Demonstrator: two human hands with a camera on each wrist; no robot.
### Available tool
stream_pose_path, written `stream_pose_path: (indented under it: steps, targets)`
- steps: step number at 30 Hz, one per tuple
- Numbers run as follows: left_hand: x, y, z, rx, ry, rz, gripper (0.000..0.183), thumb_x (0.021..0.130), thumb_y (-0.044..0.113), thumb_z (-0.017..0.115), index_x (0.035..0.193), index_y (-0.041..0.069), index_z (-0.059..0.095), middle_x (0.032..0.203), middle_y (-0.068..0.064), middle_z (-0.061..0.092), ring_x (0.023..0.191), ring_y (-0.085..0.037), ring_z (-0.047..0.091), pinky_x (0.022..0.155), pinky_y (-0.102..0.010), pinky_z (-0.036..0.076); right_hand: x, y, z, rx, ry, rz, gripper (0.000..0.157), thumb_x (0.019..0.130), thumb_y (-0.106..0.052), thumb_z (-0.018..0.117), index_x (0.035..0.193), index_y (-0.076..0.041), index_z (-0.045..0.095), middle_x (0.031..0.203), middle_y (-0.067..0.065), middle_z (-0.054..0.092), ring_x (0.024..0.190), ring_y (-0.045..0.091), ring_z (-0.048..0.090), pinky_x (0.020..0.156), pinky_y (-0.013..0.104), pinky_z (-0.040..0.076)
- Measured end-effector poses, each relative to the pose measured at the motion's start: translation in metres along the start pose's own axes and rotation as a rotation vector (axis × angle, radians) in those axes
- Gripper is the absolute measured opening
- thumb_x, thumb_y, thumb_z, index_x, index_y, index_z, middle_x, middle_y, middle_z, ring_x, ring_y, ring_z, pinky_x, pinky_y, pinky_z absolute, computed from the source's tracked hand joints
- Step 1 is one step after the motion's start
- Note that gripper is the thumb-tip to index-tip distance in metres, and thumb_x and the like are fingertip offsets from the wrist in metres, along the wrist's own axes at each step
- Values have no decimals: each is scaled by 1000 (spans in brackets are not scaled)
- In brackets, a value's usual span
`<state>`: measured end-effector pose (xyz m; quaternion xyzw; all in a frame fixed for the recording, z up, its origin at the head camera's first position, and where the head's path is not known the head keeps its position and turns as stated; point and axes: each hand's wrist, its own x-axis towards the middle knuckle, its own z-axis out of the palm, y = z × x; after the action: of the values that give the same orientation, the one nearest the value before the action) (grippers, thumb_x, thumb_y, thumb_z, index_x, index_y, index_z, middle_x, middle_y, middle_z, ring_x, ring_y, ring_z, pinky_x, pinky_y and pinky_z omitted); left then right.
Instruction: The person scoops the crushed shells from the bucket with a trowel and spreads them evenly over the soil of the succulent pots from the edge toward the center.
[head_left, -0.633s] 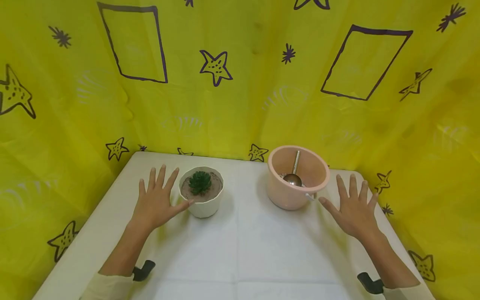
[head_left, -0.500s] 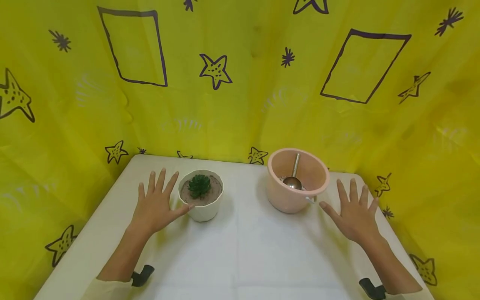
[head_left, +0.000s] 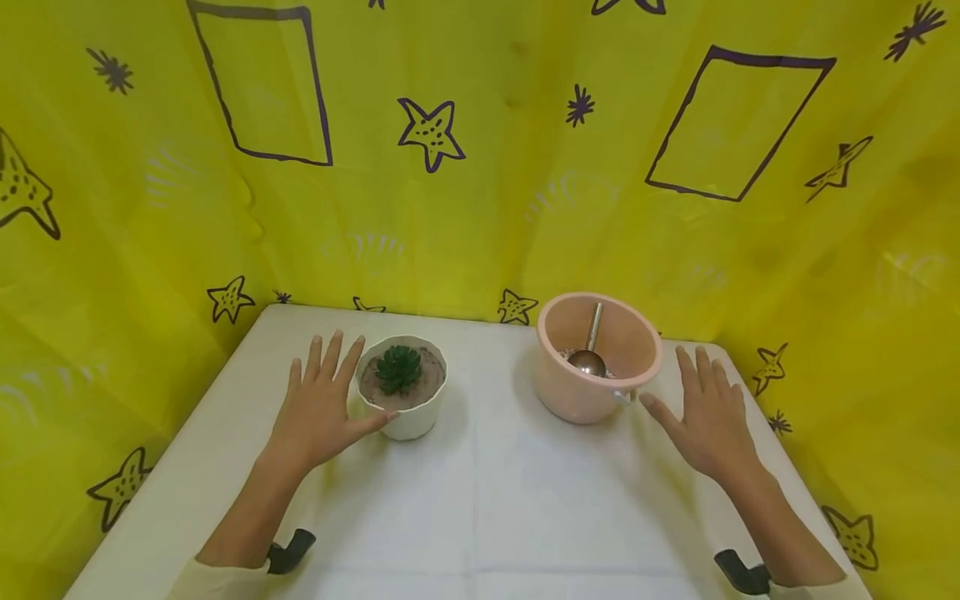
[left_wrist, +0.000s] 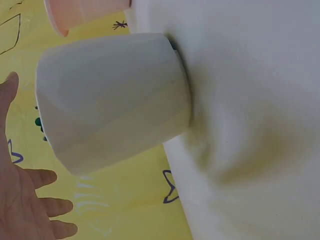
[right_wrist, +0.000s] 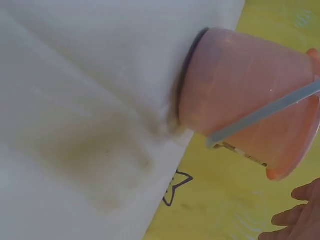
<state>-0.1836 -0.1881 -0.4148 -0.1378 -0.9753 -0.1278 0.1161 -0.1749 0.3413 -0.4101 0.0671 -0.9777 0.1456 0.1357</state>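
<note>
A white faceted pot [head_left: 408, 423] holds a green succulent [head_left: 399, 369] set in greyish-brown soil. My left hand [head_left: 315, 417] hovers at the pot's left side, fingers straight and thumb spread toward its front rim. In the left wrist view a gap shows between that hand and the pot [left_wrist: 115, 100]. Farther right stands a pink bucket [head_left: 573, 396] with a metal scoop [head_left: 588, 360] leaning inside it. My right hand [head_left: 712, 425] is held just right of the bucket, fingers straight, holding nothing. The bucket's pale handle [right_wrist: 265, 112] hangs down its side in the right wrist view.
Both containers stand toward the back of a white-covered table [head_left: 480, 500]. A yellow curtain [head_left: 480, 233] with drawn stars and frames encloses the back and both sides. Dark straps [head_left: 291, 552] sit on the wrists.
My left hand has shifted slightly right, closer to the pot. The right hand's fingers have drawn a little closer together. Pot, bucket and scoop stay where they were.
</note>
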Motion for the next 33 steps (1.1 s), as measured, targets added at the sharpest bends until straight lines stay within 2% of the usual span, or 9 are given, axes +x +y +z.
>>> stream_pose_path:
  steps: [4, 8, 16, 20, 22, 24, 28, 31, 33]
  targets:
    - [2, 11, -3, -44, 25, 32, 113, 86, 64, 75, 166, 1, 24, 170, -29, 19, 156, -52, 9, 121, -71, 12, 1, -7, -6, 77, 15, -8, 94, 105, -52, 59, 166, 4, 13, 166, 38, 17, 149, 61, 19, 117, 77, 12]
    - [5, 25, -6, -170, 64, 62, 109, 90, 56, 77, 166, 0, 23, 171, -24, 21, 158, -47, 7, 123, -66, 13, 2, -16, -14, 180, 39, 18, 91, 105, -45, 63, 166, 3, 17, 165, 35, 24, 148, 59, 25, 116, 76, 19]
    - [13, 63, -10, -383, 147, 90, 94, 95, 33, 81, 164, -1, 28, 173, -15, 20, 160, -35, 11, 115, -62, 37, 6, -36, -28, 300, 148, 97, 63, 106, -34, 66, 151, 7, 48, 146, 33, 54, 126, 57, 54, 98, 73, 45]
    - [17, 78, -9, -477, 108, 103, 93, 97, 34, 79, 165, 0, 27, 173, -14, 21, 159, -33, 16, 118, -62, 34, 11, -44, -32, 390, 144, 115, 57, 106, -31, 66, 148, 7, 54, 139, 31, 61, 124, 51, 60, 94, 31, 57]
    - [19, 85, -8, -528, 77, 102, 92, 97, 34, 78, 165, 1, 26, 173, -14, 21, 159, -32, 17, 119, -61, 33, 14, -48, -33, 454, 127, 118, 56, 107, -30, 65, 147, 8, 55, 139, 30, 62, 124, 49, 62, 86, 12, 52]
    - [20, 91, -7, -573, 49, 104, 92, 97, 33, 78, 166, 1, 25, 173, -14, 20, 159, -30, 18, 120, -59, 32, 17, -52, -35, 510, 104, 120, 55, 107, -28, 65, 147, 9, 55, 140, 30, 61, 126, 48, 61, 83, 3, 45]
    - [24, 103, -2, -604, 21, 116, 96, 96, 31, 80, 167, 2, 21, 173, -13, 19, 159, -29, 17, 121, -55, 31, 24, -60, -39, 512, 33, 151, 58, 108, -31, 62, 148, 10, 52, 144, 30, 58, 129, 47, 59, 96, 27, 54]
    - [27, 113, 0, -611, 3, 114, 98, 96, 32, 80, 168, 4, 20, 174, -11, 18, 159, -28, 17, 122, -53, 29, 31, -64, -41, 490, -20, 190, 63, 108, -35, 60, 150, 11, 49, 146, 31, 56, 131, 49, 57, 104, 52, 51]
    - [30, 120, 1, -624, -7, 112, 97, 96, 33, 80, 168, 5, 20, 173, -10, 19, 159, -27, 18, 123, -52, 27, 35, -66, -41, 496, -52, 216, 67, 108, -37, 60, 151, 12, 46, 148, 32, 53, 133, 50, 54, 106, 59, 47]
